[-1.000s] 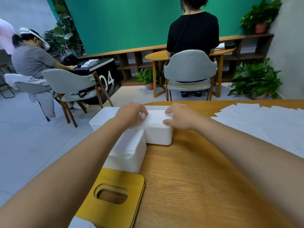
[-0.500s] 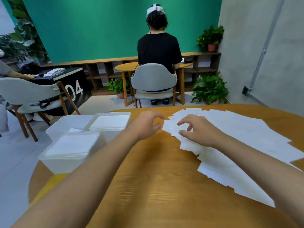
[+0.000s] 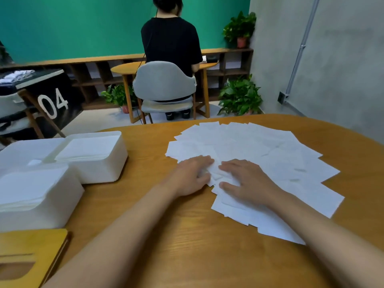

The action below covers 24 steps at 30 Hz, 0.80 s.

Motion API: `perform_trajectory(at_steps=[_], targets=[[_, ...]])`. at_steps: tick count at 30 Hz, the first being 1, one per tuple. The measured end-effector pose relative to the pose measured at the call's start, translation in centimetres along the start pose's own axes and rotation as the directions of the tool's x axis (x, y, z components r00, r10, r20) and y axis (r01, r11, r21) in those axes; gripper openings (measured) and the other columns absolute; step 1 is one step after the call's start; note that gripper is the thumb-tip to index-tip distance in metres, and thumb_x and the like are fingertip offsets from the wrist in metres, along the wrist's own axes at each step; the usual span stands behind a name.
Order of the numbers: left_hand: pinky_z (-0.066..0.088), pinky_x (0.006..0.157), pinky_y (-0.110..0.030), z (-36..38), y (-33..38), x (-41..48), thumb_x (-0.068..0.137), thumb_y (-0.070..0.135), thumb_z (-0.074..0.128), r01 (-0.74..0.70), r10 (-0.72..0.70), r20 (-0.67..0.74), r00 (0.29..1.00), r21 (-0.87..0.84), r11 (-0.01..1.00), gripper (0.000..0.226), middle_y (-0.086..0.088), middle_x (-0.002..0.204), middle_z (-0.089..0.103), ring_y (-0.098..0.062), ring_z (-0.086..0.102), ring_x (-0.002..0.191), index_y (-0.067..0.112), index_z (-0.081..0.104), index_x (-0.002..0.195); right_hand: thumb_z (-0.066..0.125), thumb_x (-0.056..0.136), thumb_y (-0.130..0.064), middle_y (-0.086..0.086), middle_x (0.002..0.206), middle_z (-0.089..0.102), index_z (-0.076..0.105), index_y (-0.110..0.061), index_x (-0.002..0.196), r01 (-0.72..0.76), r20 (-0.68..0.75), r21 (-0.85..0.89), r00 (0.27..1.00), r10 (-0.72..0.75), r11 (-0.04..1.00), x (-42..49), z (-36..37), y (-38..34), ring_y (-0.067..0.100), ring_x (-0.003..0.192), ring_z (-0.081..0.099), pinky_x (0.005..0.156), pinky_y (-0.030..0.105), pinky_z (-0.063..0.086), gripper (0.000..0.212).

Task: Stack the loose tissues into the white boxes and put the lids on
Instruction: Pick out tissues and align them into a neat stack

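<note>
- Wooden round table (image 3: 187,242) is where I'm working, with a green wall (image 3: 72,23) behind it and a grey concrete one off to the right.
- Loose tissues (image 3: 259,146) are fanned out in a big overlapping spread on the right half of the table, and none of them are in a neat pile.
- My left hand (image 3: 192,175) lies on the near-left edge of that spread, fingers stretched out pretty flat on the paper and not clamped round anything.
- My right hand (image 3: 247,181) is just beside it, palm down with the fingers spread, pressing on the tissues. It's relaxed too, no grasp.
- Between the two hands the top tissue is bunched up a bit.
- White boxes sit on the left side of the table, well apart from the spread. The far box (image 3: 108,165) has a low stack of tissues inside.
- The near box (image 3: 47,206) is right up against it and is filled close to the rim. Both are lidless.
- A third white box (image 3: 25,147) is behind those two, but I can't tell what's in it.
- A yellow lid (image 3: 35,244) with an oval slot lies at the table's corner, just in front of the near box.
- Someone in a black shirt (image 3: 170,40) sits on a grey chair (image 3: 164,82) with their back to me, with potted plants around.
</note>
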<state>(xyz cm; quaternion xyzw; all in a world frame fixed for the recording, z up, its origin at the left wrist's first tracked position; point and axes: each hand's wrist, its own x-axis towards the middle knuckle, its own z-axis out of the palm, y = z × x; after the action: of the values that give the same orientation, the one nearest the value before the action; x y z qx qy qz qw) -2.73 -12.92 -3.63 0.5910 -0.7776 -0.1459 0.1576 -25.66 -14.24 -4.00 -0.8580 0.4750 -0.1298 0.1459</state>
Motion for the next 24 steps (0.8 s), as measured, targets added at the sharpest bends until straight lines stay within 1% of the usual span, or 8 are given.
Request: perform_trajectory(at_steps=[4,9,12,14,16,20,22,24], targets=[[0.045,0.110,-0.034,-1.3,-0.8,-1.7,0.097,0.042,0.061,-0.025,0.030,-0.062,0.998,0.083,0.996,0.051,0.012,0.148,0.059,-0.013,0.051,0.136,0.031,0.057,0.147,0.068,0.095,-0.050,-0.018,0.136,0.062,0.067,-0.034,0.133,0.063,-0.051,0.049,0.997,-0.061,0.997,1.0,0.4,-1.0,0.009,0.126,0.053,0.099,0.020,0.033,0.041],[0.050,0.094,-0.033,-2.4,-1.9,-3.7,0.091,0.052,0.068,-0.027,0.042,-0.119,0.992,0.128,0.991,0.045,0.014,0.124,0.068,-0.010,0.058,0.117,0.035,0.066,0.133,0.073,0.091,-0.047,-0.020,0.120,0.067,0.072,-0.034,0.120,0.110,-0.103,0.072,0.989,-0.103,0.991,1.8,1.5,-2.9,0.009,0.111,0.059,0.087,0.022,0.033,0.032],[0.052,0.085,-0.035,-2.6,-2.1,-4.9,0.089,0.055,0.069,-0.026,0.054,-0.173,0.983,0.161,0.987,0.041,0.013,0.112,0.071,-0.012,0.063,0.108,0.037,0.069,0.126,0.065,0.083,-0.056,-0.018,0.115,0.070,0.074,-0.033,0.118,0.158,-0.104,0.058,0.983,-0.151,0.986,2.1,1.7,-3.9,0.010,0.108,0.062,0.104,0.030,0.037,0.043],[0.052,0.082,-0.033,-2.7,-2.4,-5.6,0.090,0.052,0.071,-0.040,0.072,-0.194,0.978,0.162,0.986,0.037,0.014,0.108,0.071,-0.010,0.064,0.103,0.037,0.071,0.123,0.060,0.080,-0.060,-0.021,0.117,0.069,0.072,-0.036,0.120,0.180,-0.073,0.036,0.981,-0.177,0.983,2.3,1.6,-4.6,0.005,0.113,0.059,0.120,0.034,0.024,0.048],[0.052,0.081,-0.030,-2.8,-2.8,-6.3,0.090,0.047,0.072,-0.053,0.078,-0.192,0.978,0.134,0.990,0.032,0.015,0.106,0.071,-0.008,0.064,0.100,0.037,0.073,0.120,0.060,0.077,-0.062,-0.023,0.116,0.069,0.072,-0.038,0.119,0.203,-0.055,0.017,0.978,-0.202,0.979,2.6,1.4,-5.1,0.003,0.113,0.059,0.120,0.031,0.022,0.049],[0.053,0.086,-0.031,-2.5,-4.0,-7.3,0.088,0.031,0.072,-0.054,0.060,-0.196,0.979,0.038,0.998,0.032,0.018,0.109,0.069,-0.002,0.059,0.100,0.034,0.074,0.120,0.068,0.075,-0.055,-0.020,0.100,0.069,0.076,-0.033,0.107,0.229,-0.163,0.007,0.961,-0.225,0.973,2.4,2.4,-5.6,0.007,0.093,0.064,0.085,0.034,0.047,0.040],[0.052,0.089,-0.030,-2.3,-4.8,-8.0,0.088,0.025,0.071,-0.059,0.054,-0.207,0.977,-0.017,0.998,0.032,0.022,0.111,0.069,0.001,0.057,0.104,0.033,0.074,0.119,0.067,0.078,-0.052,-0.017,0.098,0.067,0.077,-0.029,0.106,0.256,-0.259,-0.001,0.933,-0.248,0.967,1.7,3.6,-5.5,0.010,0.089,0.064,0.080,0.035,0.048,0.037],[0.053,0.091,-0.031,-2.5,-5.3,-8.3,0.090,0.023,0.072,-0.059,0.044,-0.225,0.973,-0.062,0.996,0.027,0.024,0.110,0.070,0.001,0.058,0.106,0.032,0.075,0.115,0.065,0.079,-0.054,-0.016,0.100,0.066,0.077,-0.028,0.108,0.274,-0.301,-0.023,0.915,-0.268,0.962,1.3,4.2,-5.4,0.011,0.090,0.063,0.085,0.036,0.046,0.040]])
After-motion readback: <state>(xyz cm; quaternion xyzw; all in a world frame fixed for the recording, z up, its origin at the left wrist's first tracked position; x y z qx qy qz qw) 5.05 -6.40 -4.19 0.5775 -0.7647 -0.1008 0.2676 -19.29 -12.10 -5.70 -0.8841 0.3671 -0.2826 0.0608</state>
